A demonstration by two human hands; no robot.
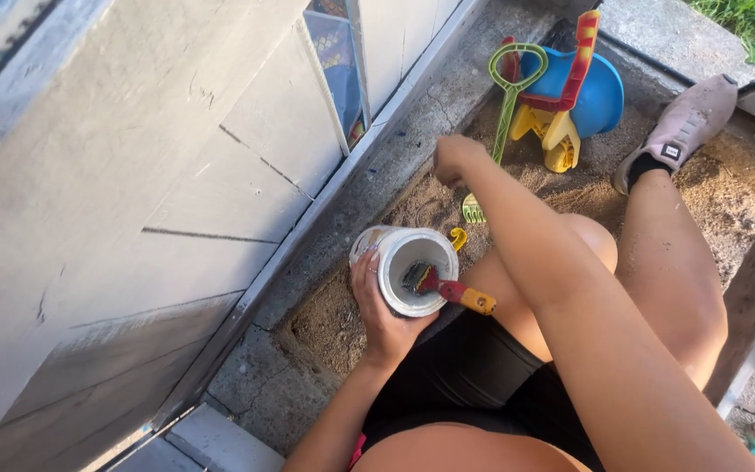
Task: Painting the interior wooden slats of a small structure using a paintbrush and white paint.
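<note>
White paint tub (405,271) w/ red-handled brush (447,288) inside, clamped in left hand (382,310) grip above lap, over sandy ground (342,315). Right hand (454,159) stretched fwd, fingers curled together into a fist, near green toy rake (507,96). Blue toy bucket (600,92) beyond; grey wall (133,192) at left.

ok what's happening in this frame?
A person sits in a sandy patch beside a grey-painted wall. The left hand grips a white paint container with a red-handled paintbrush resting inside it. The right hand is closed in a fist and reaches out toward the concrete ledge; whether it holds anything cannot be told. Plastic sand toys, including a blue bucket and a green shovel, lie beyond.
</note>
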